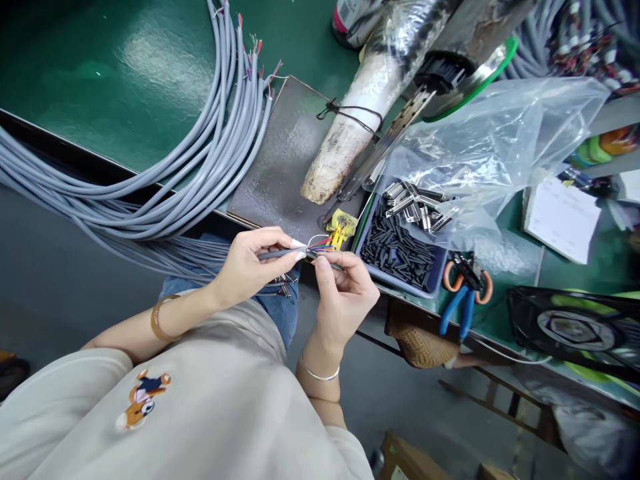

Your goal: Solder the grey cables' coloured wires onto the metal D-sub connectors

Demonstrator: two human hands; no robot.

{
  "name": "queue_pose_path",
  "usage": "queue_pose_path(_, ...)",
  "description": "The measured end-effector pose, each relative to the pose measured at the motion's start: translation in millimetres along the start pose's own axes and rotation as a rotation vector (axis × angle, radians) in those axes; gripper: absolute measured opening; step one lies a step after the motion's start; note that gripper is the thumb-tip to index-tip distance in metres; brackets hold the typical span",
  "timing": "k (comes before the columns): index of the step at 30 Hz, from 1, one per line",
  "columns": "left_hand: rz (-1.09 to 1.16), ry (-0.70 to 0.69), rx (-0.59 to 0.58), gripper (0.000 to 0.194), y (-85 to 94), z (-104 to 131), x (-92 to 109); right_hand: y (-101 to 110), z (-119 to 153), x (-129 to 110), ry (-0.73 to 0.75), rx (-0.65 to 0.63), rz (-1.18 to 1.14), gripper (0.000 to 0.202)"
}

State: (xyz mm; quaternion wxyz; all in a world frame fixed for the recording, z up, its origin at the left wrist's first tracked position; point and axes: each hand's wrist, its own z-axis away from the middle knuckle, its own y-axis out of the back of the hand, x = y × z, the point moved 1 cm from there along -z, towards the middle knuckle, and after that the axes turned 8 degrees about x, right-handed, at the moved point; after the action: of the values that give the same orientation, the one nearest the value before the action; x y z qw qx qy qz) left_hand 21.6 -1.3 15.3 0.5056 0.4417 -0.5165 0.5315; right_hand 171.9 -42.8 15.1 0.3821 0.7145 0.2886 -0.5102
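Note:
My left hand (250, 263) is closed on a grey cable (273, 254), pinching it close to its stripped end with white-covered fingertips. Thin coloured wires (323, 245) fan out from that end toward my right hand (345, 287). Its thumb and forefinger are pinched together at the wires; the exact wire between them is hard to make out. Just beyond the wires sits a yellow clip-like piece (341, 228) at the edge of a dark plate (285, 157). Finished-looking cable ends with small connectors (285, 287) lie over my lap, below my left hand.
A bundle of grey cables (200, 180) hangs over the table edge at left. At right stands a blue bin (435, 283) of black sleeves (395, 250) and metal connectors (417, 203). Pliers (457, 310), a plastic bag (500, 140) and a wrapped tube (350, 127) lie around it.

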Motion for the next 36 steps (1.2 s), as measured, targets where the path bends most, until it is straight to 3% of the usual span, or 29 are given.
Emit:
queue_pose_path(9,-0.088,-0.133,0.009,0.010,0.2,3.3,-2.8,-6.9,4.1,5.1,-0.073,0.041,-0.056,0.015)
queue_pose_path(18,-0.173,-0.504,0.046,0.006,-4.6,7.3,-11.5,-6.2,7.2,6.4,-0.167,0.055,-0.072,0.024)
queue_pose_path(26,-0.214,-0.544,0.059,0.007,-5.9,9.7,-12.3,-7.7,7.8,6.9,-0.163,0.054,-0.153,0.016)
queue_pose_path(36,-0.263,-0.578,0.095,0.007,-8.0,10.3,-13.6,-10.0,10.2,8.7,-0.072,0.101,-0.072,0.013)
